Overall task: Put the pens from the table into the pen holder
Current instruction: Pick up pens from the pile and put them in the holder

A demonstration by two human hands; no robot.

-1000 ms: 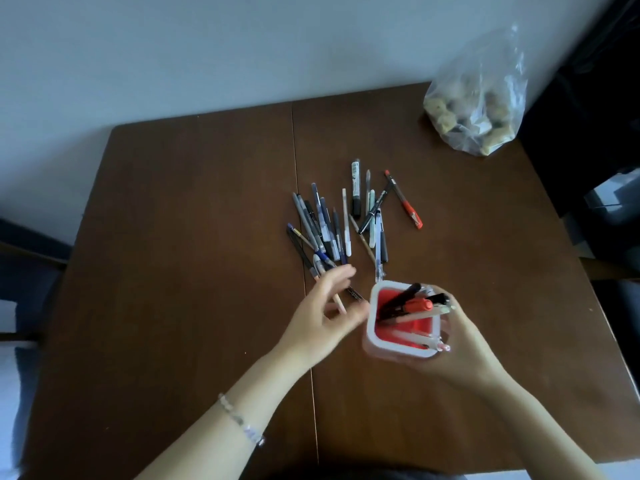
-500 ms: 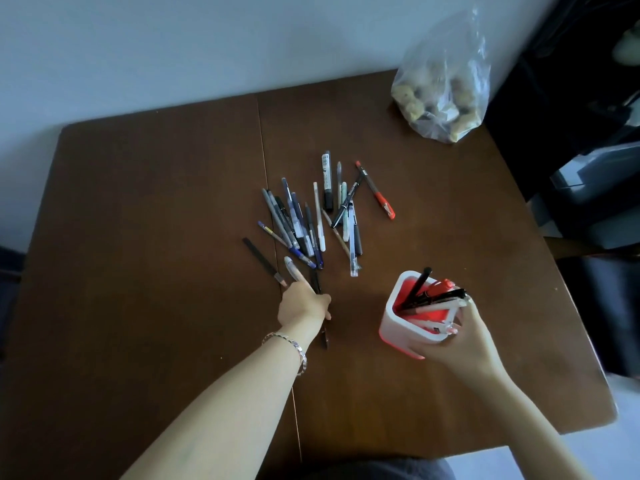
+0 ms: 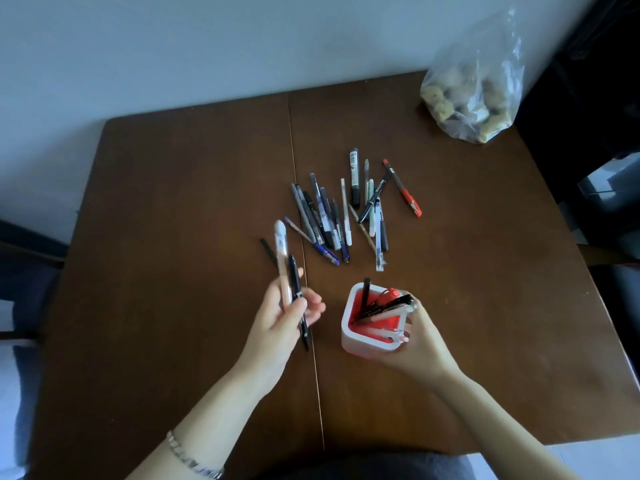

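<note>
My left hand (image 3: 282, 320) is raised above the brown table (image 3: 173, 237), shut on two pens: a white pen (image 3: 281, 251) pointing up and a black pen (image 3: 298, 299) beside it. To its right, my right hand (image 3: 420, 344) grips the square pen holder (image 3: 367, 341), white outside and red inside, tilted toward me with several pens in it. A scattered pile of pens (image 3: 341, 216) lies on the table beyond both hands, with a red pen (image 3: 403, 188) at its right edge. One thin black pen (image 3: 268, 251) lies apart at the pile's left.
A clear plastic bag (image 3: 474, 91) of lumpy beige items stands at the table's far right corner. A seam (image 3: 304, 271) runs down the table's middle. Dark chairs (image 3: 609, 202) flank the table on the right and left. A pale wall is behind.
My left hand, pressed on pens at the pile's near edge half a second ago, has lifted with a white and a black pen. The holder stays in my right hand.
</note>
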